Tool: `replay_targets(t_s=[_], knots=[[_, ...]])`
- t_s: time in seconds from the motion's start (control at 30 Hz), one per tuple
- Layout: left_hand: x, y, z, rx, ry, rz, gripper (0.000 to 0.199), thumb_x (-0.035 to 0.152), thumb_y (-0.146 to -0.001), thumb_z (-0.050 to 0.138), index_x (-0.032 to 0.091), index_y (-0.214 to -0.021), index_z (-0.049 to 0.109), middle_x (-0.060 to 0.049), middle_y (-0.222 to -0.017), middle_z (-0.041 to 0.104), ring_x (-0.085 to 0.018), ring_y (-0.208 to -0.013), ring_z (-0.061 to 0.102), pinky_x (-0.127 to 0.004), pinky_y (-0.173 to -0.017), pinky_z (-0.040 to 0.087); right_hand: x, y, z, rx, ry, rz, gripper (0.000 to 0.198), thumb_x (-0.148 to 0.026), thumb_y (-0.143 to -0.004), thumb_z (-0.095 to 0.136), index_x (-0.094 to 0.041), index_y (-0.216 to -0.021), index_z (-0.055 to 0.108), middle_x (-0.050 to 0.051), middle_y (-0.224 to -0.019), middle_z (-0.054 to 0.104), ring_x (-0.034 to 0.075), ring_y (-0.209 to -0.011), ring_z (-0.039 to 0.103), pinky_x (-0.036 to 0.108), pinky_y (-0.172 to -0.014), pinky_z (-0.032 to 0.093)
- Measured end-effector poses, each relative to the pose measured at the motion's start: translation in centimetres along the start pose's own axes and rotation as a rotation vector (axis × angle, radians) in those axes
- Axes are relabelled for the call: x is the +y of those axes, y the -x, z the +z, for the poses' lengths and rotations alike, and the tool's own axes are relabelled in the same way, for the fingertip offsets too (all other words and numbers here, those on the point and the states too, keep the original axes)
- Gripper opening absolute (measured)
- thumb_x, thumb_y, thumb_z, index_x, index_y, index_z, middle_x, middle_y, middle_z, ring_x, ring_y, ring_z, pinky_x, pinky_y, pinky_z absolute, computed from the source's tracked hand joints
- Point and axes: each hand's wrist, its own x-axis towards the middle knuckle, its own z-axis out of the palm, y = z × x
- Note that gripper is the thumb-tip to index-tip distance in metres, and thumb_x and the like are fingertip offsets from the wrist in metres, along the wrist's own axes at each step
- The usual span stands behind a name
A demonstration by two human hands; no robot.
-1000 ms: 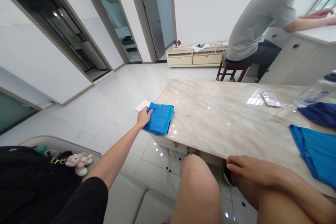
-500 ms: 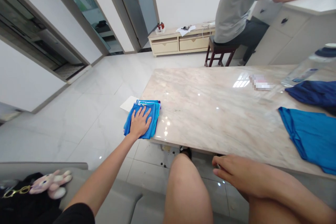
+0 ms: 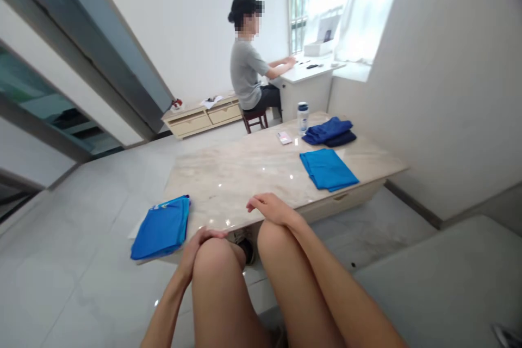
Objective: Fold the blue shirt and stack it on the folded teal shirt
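Observation:
My left hand lies over my left knee with its fingers stretched out, holding nothing. My right hand rests on my right knee at the table's front edge; its fingers are loosely bent and nothing shows in them. Left of my left hand, a stack of folded blue cloth sits on the table's left end. A folded bright blue cloth lies flat on the right part of the table. Behind it is a dark blue cloth, crumpled in a heap.
On the marble-topped table are a clear bottle with a dark cap and a small pinkish item. A person sits on a stool at a white desk by the window. Behind stands a low cabinet.
My left hand has left the stack of folded blue cloth and come to my left knee. My view has swung right and up, showing the window and the seated person. The stack stays on the table.

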Motion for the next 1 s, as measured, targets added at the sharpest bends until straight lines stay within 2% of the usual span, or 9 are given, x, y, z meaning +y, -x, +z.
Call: replay_targets(t_s=[0.1,0.2,0.3,0.4,0.5,0.6,0.67,0.77,1.0], knots=[[-0.3,3.3,2.0,0.224,0.131,-0.018,0.059,0.062,-0.092,0.058,0.019,-0.124,0.082,-0.010,-0.142,0.079,-0.037,-0.148,0.062,-0.054,-0.137,0.034,1.7,3.7,-0.1,0.051,-0.121,-0.005,0.048,-0.036,-0.113,0.043,-0.015,-0.104,0.085,0.007,-0.109,0.086,0.022,-0.107,0.077,0.028,-0.096,0.055],[0.7,4.0,3.2,0.267,0.087,0.033,0.066,0.068,-0.094,0.055,0.018,-0.131,0.075,-0.012,-0.144,0.077,-0.037,-0.148,0.061,-0.056,-0.138,0.033,2.3,6.6,1.0,0.267,-0.092,-0.134,0.031,-0.030,-0.106,0.055,-0.020,-0.107,0.084,0.006,-0.115,0.085,0.023,-0.112,0.075,0.032,-0.104,0.055],[2.4,4.0,5.0,0.260,-0.161,0.175,0.067,0.073,-0.094,0.054,0.020,-0.129,0.073,-0.012,-0.142,0.076,-0.038,-0.144,0.063,-0.059,-0.135,0.037,1.3,8.6,2.2,0.444,0.141,-0.253,0.018,-0.025,-0.099,0.068,-0.020,-0.107,0.082,0.008,-0.116,0.082,0.024,-0.114,0.072,0.039,-0.113,0.053],[3.6,4.7,7.7,0.332,-0.500,0.315,0.061,0.067,-0.099,0.050,0.022,-0.133,0.072,-0.014,-0.143,0.073,-0.037,-0.139,0.065,-0.061,-0.128,0.046,-0.1,10.6,3.2,0.568,0.333,-0.206,0.014,-0.025,-0.100,0.069,-0.020,-0.107,0.080,0.009,-0.116,0.079,0.027,-0.120,0.068,0.046,-0.116,0.054],[4.4,6.0,10.8,0.450,-0.794,0.471,0.052,0.052,-0.106,0.044,0.021,-0.139,0.069,-0.016,-0.148,0.069,-0.038,-0.140,0.063,-0.062,-0.122,0.049,-0.6,12.9,4.1,0.643,0.449,-0.167,0.028,-0.023,-0.104,0.064,-0.020,-0.129,0.075,0.013,-0.146,0.071,0.032,-0.145,0.056,0.055,-0.129,0.045],[5.3,6.8,12.7,0.439,-0.973,0.681,0.041,0.037,-0.105,0.046,0.023,-0.135,0.071,-0.016,-0.142,0.071,-0.039,-0.141,0.061,-0.062,-0.121,0.048,0.2,15.1,4.8,0.606,0.574,-0.226,0.057,-0.022,-0.101,0.064,-0.018,-0.158,0.060,0.013,-0.172,0.053,0.035,-0.164,0.039,0.059,-0.135,0.040],[5.6,6.7,13.1,0.393,-1.052,0.763,0.038,0.029,-0.102,0.047,0.023,-0.129,0.072,-0.016,-0.138,0.074,-0.041,-0.140,0.061,-0.062,-0.118,0.049,1.0,16.0,4.9,0.596,0.624,-0.256,0.070,-0.021,-0.096,0.065,-0.018,-0.165,0.053,0.012,-0.177,0.047,0.037,-0.167,0.035,0.059,-0.133,0.042],[5.3,6.1,12.3,0.384,-1.076,0.816,0.036,0.025,-0.102,0.049,0.021,-0.130,0.071,-0.017,-0.135,0.076,-0.040,-0.132,0.065,-0.057,-0.111,0.050,1.8,15.9,4.3,0.635,0.589,-0.236,0.076,-0.019,-0.091,0.065,-0.019,-0.167,0.052,0.012,-0.174,0.051,0.038,-0.165,0.040,0.060,-0.131,0.045],[4.4,5.4,10.1,0.439,-0.782,0.706,0.029,0.024,-0.106,0.052,0.026,-0.126,0.073,-0.007,-0.133,0.077,-0.028,-0.122,0.070,-0.044,-0.109,0.050,2.5,14.4,1.5,0.762,0.354,-0.139,0.057,-0.020,-0.099,0.059,-0.024,-0.155,0.065,0.011,-0.158,0.066,0.033,-0.146,0.064,0.052,-0.120,0.058]])
